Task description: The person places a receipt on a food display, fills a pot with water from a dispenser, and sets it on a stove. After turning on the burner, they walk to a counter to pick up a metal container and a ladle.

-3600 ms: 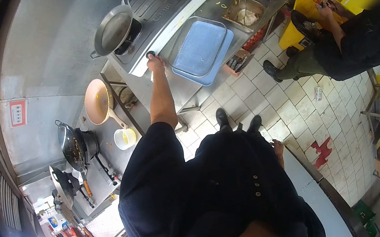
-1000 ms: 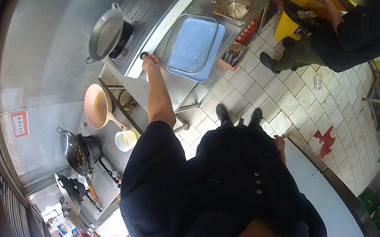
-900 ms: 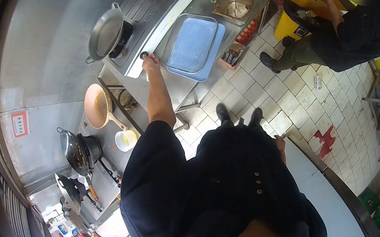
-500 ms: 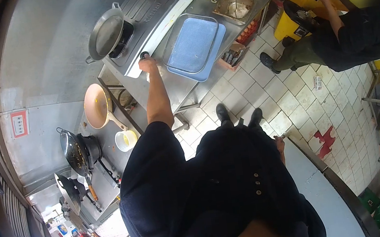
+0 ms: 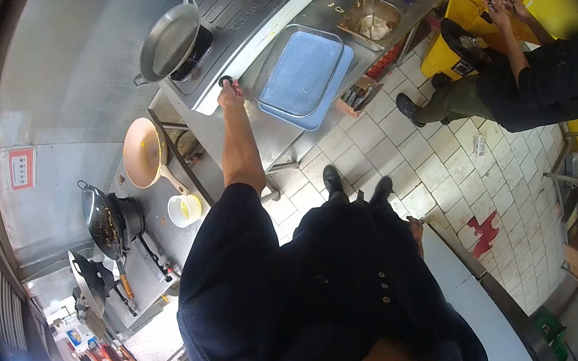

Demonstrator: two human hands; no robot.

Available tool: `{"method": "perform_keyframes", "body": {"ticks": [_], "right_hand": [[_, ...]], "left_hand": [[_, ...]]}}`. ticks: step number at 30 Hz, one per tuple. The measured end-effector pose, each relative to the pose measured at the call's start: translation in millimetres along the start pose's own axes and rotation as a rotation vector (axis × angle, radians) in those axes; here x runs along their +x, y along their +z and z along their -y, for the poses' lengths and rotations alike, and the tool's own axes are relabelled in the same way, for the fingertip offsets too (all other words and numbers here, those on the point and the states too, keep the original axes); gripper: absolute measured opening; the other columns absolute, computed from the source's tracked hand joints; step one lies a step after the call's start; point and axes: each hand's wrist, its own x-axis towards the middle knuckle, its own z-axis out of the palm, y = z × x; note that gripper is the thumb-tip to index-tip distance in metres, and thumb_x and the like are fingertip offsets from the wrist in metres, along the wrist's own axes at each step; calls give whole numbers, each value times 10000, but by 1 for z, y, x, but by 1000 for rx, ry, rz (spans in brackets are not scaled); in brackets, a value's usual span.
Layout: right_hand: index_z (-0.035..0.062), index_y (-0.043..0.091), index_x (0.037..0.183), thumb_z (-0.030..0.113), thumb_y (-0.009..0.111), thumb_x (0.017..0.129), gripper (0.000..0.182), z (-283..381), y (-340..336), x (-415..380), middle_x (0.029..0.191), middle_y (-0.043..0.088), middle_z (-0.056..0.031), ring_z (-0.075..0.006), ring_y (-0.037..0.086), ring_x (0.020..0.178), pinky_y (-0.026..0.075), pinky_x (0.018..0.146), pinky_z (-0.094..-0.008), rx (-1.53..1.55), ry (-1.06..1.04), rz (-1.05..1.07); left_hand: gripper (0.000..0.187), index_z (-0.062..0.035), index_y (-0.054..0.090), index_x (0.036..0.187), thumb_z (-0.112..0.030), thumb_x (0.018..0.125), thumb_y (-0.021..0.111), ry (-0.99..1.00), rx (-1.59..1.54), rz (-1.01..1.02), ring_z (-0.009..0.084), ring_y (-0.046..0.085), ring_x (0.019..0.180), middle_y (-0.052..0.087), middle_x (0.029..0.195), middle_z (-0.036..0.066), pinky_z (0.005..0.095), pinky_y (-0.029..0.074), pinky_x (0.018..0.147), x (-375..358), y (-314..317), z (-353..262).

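My left hand reaches forward to the near panel of the gas stove. Its fingers are closed around the black control knob at the panel's left end. Behind that knob, a metal pan with two loop handles sits over the burner. To the right of the hand, a wire-mesh basket rests on a blue tray. My right hand hangs low beside my body near a pale worktop; its fingers are mostly hidden.
A beige frying pan, a white tub and a dark wok stand on the left counter. A metal fryer pan sits at right. A co-worker stands by yellow bins, both hands raised. A can lies on the tiles.
The view has shifted slightly. My left hand stays on the knob, its wrist turned a little so more of the fingers show. My right hand has shifted slightly at my side.
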Motion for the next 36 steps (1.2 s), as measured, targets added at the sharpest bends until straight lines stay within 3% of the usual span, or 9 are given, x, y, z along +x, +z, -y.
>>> {"method": "perform_keyframes", "body": {"ticks": [5, 9, 12, 15, 19, 21, 25, 28, 36], "right_hand": [[-36, 590, 1017, 181, 662, 762, 342, -14, 3, 11, 938, 645, -115, -210, 640, 877, 527, 708, -329, 680, 296, -28], [-57, 576, 1039, 141, 589, 815, 299, -86, 5, 18, 948, 641, -126, -191, 633, 849, 537, 670, -316, -45, -390, -72], [-47, 563, 1027, 23, 527, 818, 224, 23, -32, -22, 902, 647, -108, -186, 638, 740, 527, 585, -270, 179, -11, -42], [-27, 567, 1020, 47, 521, 832, 207, -28, -21, -13, 887, 651, -93, -182, 639, 692, 518, 567, -253, 836, 385, -80], [-3, 594, 1006, 141, 544, 839, 225, -7, -28, -23, 917, 655, -120, -214, 645, 757, 526, 631, -303, -13, 205, 39], [21, 625, 955, 234, 571, 821, 257, -50, -15, -18, 953, 656, -137, -247, 639, 859, 514, 724, -349, -351, -152, 9], [27, 640, 901, 256, 599, 783, 261, -113, 15, -2, 967, 653, -138, -256, 615, 953, 493, 790, -367, -62, -36, -84], [-27, 632, 985, 348, 466, 902, 419, -89, 19, -2, 770, 600, -87, -148, 511, 701, 413, 620, -289, 83, -272, -207], [-49, 633, 1018, 364, 462, 913, 458, 4, -12, -18, 742, 571, -42, -141, 489, 702, 402, 649, -278, 384, 134, -109]], "left_hand": [[280, -6, 518, 967, -284, 942, 497, -184, -326, 240, 86, 490, 463, 636, 773, 98, 192, 357, 351, 38, -9, 12], [308, 31, 531, 917, -273, 947, 490, -115, -241, 144, 97, 470, 435, 634, 717, 106, 194, 371, 348, 17, -2, 8], [286, 28, 548, 899, -254, 936, 516, -41, -165, 138, 103, 490, 430, 645, 709, 119, 194, 375, 348, 16, -5, 11], [273, 25, 557, 875, -240, 932, 526, -29, -141, 122, 104, 515, 441, 649, 694, 127, 194, 378, 352, 17, -5, 10], [265, 24, 555, 868, -233, 930, 535, -26, -124, 145, 106, 518, 443, 648, 687, 125, 197, 375, 357, 17, -7, 12], [263, 24, 554, 866, -230, 929, 539, -13, -123, 148, 107, 520, 444, 648, 685, 124, 197, 373, 357, 12, -5, 11], [267, 28, 551, 863, -231, 928, 542, -5, -139, 120, 104, 515, 436, 647, 682, 123, 202, 374, 356, 3, -3, 8], [273, 28, 551, 856, -235, 928, 541, -22, -129, 129, 103, 509, 428, 645, 679, 124, 202, 377, 355, 12, -5, 9], [326, 8, 562, 784, -278, 936, 522, -48, -98, 203, 113, 515, 440, 610, 621, 96, 218, 370, 366, 22, -8, 12]]}}
